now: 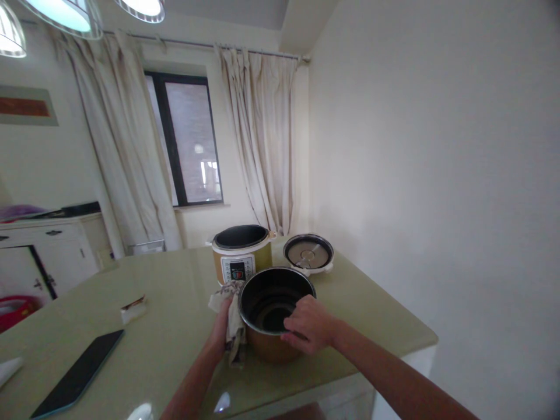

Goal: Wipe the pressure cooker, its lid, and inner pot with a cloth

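Observation:
A dark inner pot with a bronze outside stands on the pale green table in front of me. My right hand grips its near rim, fingers curled over the edge. My left hand presses a patterned cloth against the pot's left side. Behind the pot stands the yellow electric cooker body, open, with its control panel facing me. Its round lid lies upside down to the right of it.
A dark tablet lies near the table's left front edge. A small folded cloth or packet sits beyond it. The table's right edge ends close to a white wall. A white cabinet and a curtained window are behind.

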`<state>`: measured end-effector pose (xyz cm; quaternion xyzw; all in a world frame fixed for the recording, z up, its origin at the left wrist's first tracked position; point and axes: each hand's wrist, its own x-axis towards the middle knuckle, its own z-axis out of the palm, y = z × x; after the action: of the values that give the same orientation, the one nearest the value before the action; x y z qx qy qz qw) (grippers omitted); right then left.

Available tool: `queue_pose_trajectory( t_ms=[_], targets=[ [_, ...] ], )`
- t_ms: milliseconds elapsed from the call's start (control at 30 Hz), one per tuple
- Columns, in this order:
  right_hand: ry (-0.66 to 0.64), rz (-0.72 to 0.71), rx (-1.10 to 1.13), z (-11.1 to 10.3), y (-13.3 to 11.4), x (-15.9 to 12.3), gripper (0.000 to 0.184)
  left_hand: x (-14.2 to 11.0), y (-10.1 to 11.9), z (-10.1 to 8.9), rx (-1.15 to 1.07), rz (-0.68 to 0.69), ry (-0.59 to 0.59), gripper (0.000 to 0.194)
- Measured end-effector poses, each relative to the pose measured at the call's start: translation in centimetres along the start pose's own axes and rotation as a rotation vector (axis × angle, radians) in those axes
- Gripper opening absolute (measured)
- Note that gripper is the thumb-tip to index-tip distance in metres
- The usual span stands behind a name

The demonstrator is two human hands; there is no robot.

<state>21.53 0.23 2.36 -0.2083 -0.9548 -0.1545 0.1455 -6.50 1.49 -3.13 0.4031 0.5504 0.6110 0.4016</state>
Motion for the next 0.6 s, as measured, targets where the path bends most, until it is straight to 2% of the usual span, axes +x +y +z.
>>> queue_pose_trajectory(
  t_ms=[67, 133, 267, 333, 500, 600],
  targets=[
    [0.047, -0.088, 0.021, 0.3, 0.2, -1.0, 0.047, 0.4, 0.5, -0.4, -0.072, -0.057, -0.123, 0.047],
    [0.075, -0.103, 0.014, 0.6, 0.0, -1.2, 0.048, 0.2, 0.6, 0.2, -0.155, -0.094, -0.135, 0.047],
    [0.070, -0.013, -0.060, 0.8, -0.7, -0.4, 0.044, -1.0, -0.4, 2.6, -0.212, -0.017, 0.071, 0.046],
    [0.040, 0.031, -0.070, 0.7, -1.3, 0.4, 0.042, -1.4, -1.3, 3.1, -0.236, -0.047, 0.135, 0.045],
    [-0.057, 0.231, -0.040, 0.1, -4.1, 3.5, 0.043, -2.8, -4.1, 2.5, -0.175, -0.119, 0.318, 0.045],
    [-0.059, 0.422, -0.022, 0.4, -6.1, 6.5, 0.046, -4.2, -5.2, 2.2, -0.061, -0.116, 0.337, 0.050]
  ],
)
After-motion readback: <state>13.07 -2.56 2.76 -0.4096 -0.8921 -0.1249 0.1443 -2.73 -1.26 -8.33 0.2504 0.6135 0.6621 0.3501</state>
